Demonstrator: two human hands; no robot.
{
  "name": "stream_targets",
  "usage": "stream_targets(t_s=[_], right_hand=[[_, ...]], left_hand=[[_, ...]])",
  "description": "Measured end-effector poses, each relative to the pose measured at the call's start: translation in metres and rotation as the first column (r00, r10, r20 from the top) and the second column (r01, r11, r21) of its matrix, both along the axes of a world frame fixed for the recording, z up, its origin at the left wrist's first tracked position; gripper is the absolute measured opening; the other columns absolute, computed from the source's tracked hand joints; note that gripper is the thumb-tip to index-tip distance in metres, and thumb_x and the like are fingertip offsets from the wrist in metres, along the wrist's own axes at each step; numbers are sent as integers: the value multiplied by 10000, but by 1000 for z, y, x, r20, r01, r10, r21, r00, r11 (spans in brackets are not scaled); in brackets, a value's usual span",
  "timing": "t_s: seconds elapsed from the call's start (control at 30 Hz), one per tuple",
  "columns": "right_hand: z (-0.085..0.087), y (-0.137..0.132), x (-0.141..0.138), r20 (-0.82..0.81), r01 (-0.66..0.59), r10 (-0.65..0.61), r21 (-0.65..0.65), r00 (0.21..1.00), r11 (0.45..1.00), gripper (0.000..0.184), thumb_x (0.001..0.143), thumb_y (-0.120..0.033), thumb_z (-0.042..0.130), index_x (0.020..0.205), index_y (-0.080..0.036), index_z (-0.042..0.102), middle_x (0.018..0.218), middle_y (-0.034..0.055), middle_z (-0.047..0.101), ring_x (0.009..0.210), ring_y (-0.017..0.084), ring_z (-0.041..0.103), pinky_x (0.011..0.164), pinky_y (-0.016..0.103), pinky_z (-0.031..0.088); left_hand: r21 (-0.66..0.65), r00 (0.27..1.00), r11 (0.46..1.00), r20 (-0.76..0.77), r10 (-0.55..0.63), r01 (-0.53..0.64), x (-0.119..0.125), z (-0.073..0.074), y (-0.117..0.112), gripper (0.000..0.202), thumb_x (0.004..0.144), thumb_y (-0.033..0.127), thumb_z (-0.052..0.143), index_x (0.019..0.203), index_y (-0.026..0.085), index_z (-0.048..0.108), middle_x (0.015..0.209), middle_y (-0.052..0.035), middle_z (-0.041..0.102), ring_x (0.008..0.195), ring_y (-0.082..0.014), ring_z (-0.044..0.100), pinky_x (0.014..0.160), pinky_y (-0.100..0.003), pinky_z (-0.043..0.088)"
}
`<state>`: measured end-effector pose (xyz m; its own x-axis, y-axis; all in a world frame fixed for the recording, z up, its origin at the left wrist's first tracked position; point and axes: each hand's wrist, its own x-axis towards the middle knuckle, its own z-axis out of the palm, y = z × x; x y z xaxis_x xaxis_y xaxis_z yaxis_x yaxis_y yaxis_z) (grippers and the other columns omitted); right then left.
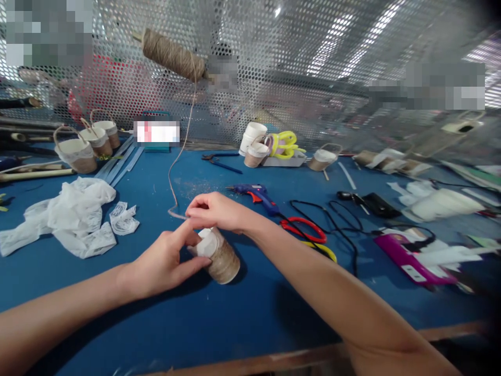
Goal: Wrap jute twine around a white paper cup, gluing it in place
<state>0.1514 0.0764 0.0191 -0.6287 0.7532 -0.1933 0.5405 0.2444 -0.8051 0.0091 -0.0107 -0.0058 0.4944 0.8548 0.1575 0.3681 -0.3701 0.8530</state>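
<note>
A small paper cup [224, 261], wrapped in brown material with a white rim band, lies tilted above the blue table. My left hand [168, 261] grips it by the rim end, thumb on the near side. Just above the cup, my right hand [213, 210] is closed with its fingertips pinching the brown twine [171, 184]. That twine runs up to a large spool [172, 55] mounted on the perforated metal panel. Right behind my right hand lies a blue hot glue gun [256, 196]. The cup's opening is partly hidden by my fingers.
White lace [74, 214] is heaped at left, near finished small baskets [78, 155] with handles. Pliers [223, 162], white cups [252, 137] and a yellow coil [284, 144] stand at the back. Red-handled scissors [303, 230], black cord and a purple box [410, 259] lie right.
</note>
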Motion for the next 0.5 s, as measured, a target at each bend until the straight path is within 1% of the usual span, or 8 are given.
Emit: stream_targets(t_s=[0.1, 0.17, 0.23, 0.3, 0.33, 0.37, 0.4, 0.5], right_hand=[[4, 4, 16, 28, 139, -143, 113, 989, 984, 152, 829, -215, 469, 851, -134, 595, 805, 42, 660, 674, 95, 593, 619, 204, 472], [9, 11, 36, 72, 247, -267, 214, 961, 945, 190, 854, -262, 444, 891, -140, 584, 841, 53, 659, 719, 110, 606, 661, 225, 479], [12, 20, 61, 144, 352, -415, 329, 898, 876, 214, 856, -292, 447, 918, -137, 582, 868, 75, 653, 792, 153, 607, 716, 276, 474], [11, 30, 86, 233, 431, -559, 430, 796, 793, 239, 849, -282, 471, 977, -109, 576, 961, 130, 631, 892, 210, 585, 806, 362, 443], [9, 35, 97, 281, 454, -610, 461, 741, 763, 255, 844, -264, 492, 1015, -90, 565, 1023, 160, 606, 947, 233, 563, 840, 396, 425], [6, 39, 106, 333, 461, -634, 470, 698, 753, 270, 843, -259, 509, 1050, -91, 555, 1069, 162, 583, 971, 235, 552, 847, 409, 424], [2, 43, 112, 387, 458, -636, 460, 668, 760, 282, 847, -271, 517, 1080, -115, 544, 1101, 136, 567, 966, 222, 554, 829, 411, 442], [-8, 49, 121, 506, 438, -588, 394, 631, 808, 280, 863, -302, 503, 1115, -181, 529, 1140, 71, 544, 942, 187, 564, 782, 387, 479]], left_hand=[[-89, 1000, 996, 0, 28, -28, 1, 1, 0, 371, 795, 235, 541, 1134, 187, 401, 868, -36, 676, 791, -169, 624, 737, -297, 467], [-138, 999, 990, 17, 36, -33, 1, 2, 0, 363, 794, 245, 543, 1124, 188, 405, 871, -35, 682, 790, -170, 629, 743, -301, 467], [-169, 998, 985, 38, 43, -36, 2, 2, 0, 356, 791, 246, 545, 1115, 189, 409, 848, -30, 685, 776, -168, 629, 743, -303, 464], [-189, 996, 981, 65, 59, -46, 3, 2, 0, 347, 783, 247, 551, 1097, 188, 415, 817, -23, 683, 755, -166, 628, 726, -296, 463], [-195, 995, 980, 78, 67, -51, 3, 1, 0, 344, 781, 249, 553, 1090, 188, 417, 805, -19, 680, 742, -164, 626, 708, -289, 464], [-199, 993, 978, 88, 75, -56, 3, 0, 1, 342, 779, 253, 555, 1086, 188, 419, 790, -14, 674, 726, -160, 623, 686, -279, 464], [-201, 992, 978, 95, 84, -63, 3, 0, 2, 341, 779, 257, 556, 1084, 188, 419, 769, -8, 665, 708, -156, 618, 663, -270, 462], [-191, 988, 976, 98, 122, -101, 2, -2, 3, 334, 784, 270, 554, 1076, 183, 416, 721, 8, 636, 674, -146, 601, 625, -254, 451]])
